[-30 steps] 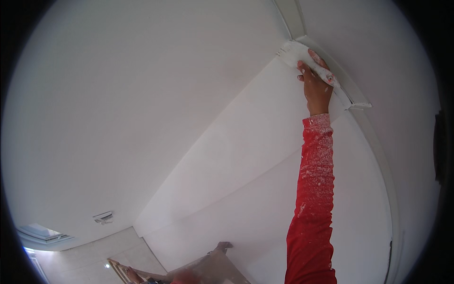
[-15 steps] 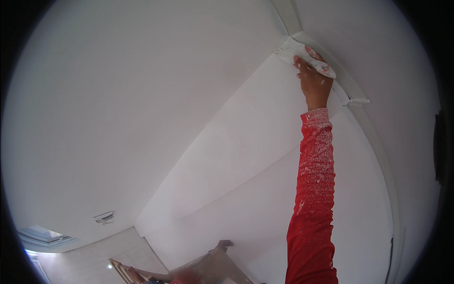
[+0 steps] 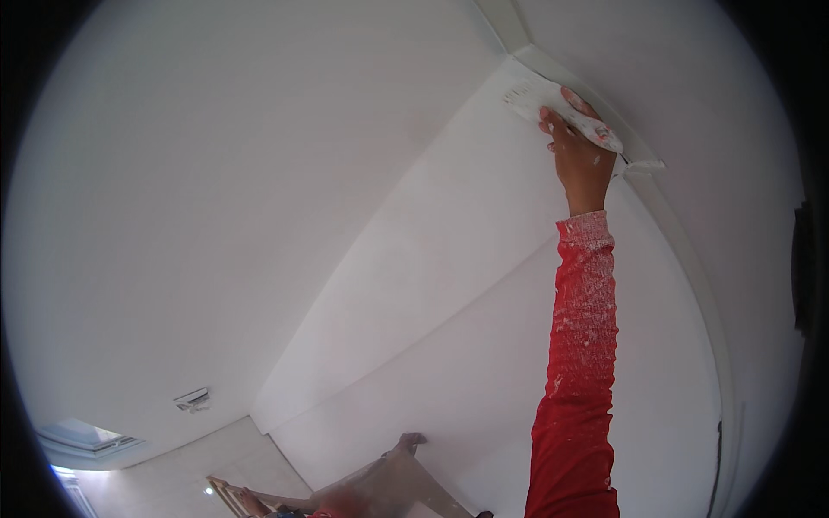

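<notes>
Interior room under finishing work, seemingly a home or flat being plastered or painted. View looks upward: broad white ceiling (image 3: 216, 173) meets bare white walls (image 3: 484, 285) at a moulded cornice (image 3: 682, 250) near a corner. A small vent fitting (image 3: 192, 400) sits in the ceiling; a bright recessed window or skylight (image 3: 82, 436) shows low left. Wooden ladder or trestle top (image 3: 389, 483) stands below. The raised red sleeve (image 3: 580, 363) is speckled with white plaster or paint. No furniture visible.
</notes>
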A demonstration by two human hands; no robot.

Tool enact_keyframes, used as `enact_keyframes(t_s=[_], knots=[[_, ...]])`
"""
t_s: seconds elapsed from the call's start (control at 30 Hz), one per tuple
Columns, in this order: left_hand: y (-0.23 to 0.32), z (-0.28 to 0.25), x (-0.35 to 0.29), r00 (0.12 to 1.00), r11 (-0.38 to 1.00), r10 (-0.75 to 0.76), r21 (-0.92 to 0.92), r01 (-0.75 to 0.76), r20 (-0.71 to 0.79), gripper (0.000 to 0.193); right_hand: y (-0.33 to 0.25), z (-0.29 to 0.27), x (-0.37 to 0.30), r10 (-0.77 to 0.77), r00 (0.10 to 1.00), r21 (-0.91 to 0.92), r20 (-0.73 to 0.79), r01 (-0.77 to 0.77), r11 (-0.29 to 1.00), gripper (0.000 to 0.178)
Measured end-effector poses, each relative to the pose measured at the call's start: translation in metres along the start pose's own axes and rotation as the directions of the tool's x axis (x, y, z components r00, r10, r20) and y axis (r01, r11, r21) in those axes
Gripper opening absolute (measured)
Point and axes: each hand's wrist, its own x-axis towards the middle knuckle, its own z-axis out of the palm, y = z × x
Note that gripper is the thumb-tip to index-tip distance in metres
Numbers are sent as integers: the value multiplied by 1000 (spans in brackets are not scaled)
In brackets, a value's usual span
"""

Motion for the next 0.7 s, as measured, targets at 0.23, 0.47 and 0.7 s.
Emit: enact_keyframes(t_s=[0.23,0.47,0.7], knots=[[4,-6,-4,1000,1000,-21,4,21,-11,70,2,-24,-10,-132,991,-123,23,134,983,39],[6,0,-7,999,1000,-22,20,23,-33,76,2,-49,-24,-79,997,-46,2,79,996,38],[10,-7,-10,998,998,-69,1,69,-14,77,-3,-72,-39,-108,994,-70,1,107,992,36]])
